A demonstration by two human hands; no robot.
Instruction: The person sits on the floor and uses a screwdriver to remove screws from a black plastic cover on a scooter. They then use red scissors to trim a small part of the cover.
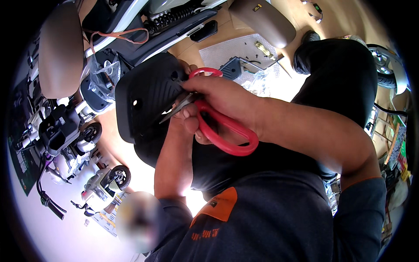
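My right hand (227, 98) is closed around a pair of scissors (231, 126) with red handles, gripping them near the pivot. The two handle loops stand wide apart, and a metal blade slants down to the left over a black plastic panel (144, 94). The panel, with ribs and small holes, rests by my lap. From below, my left forearm reaches up behind the scissors. Fingers of my left hand (186, 67) show at the panel's upper right edge, closed on it; the rest of that hand is mostly hidden.
A scooter frame with a coil spring (172, 18) stands ahead. Brown seats lie at the far left (61, 52) and top (264, 22). Bubble wrap (222, 48) with small parts lies on the floor. More scooters (102, 187) stand to the left, and a wheel (384, 65) at right.
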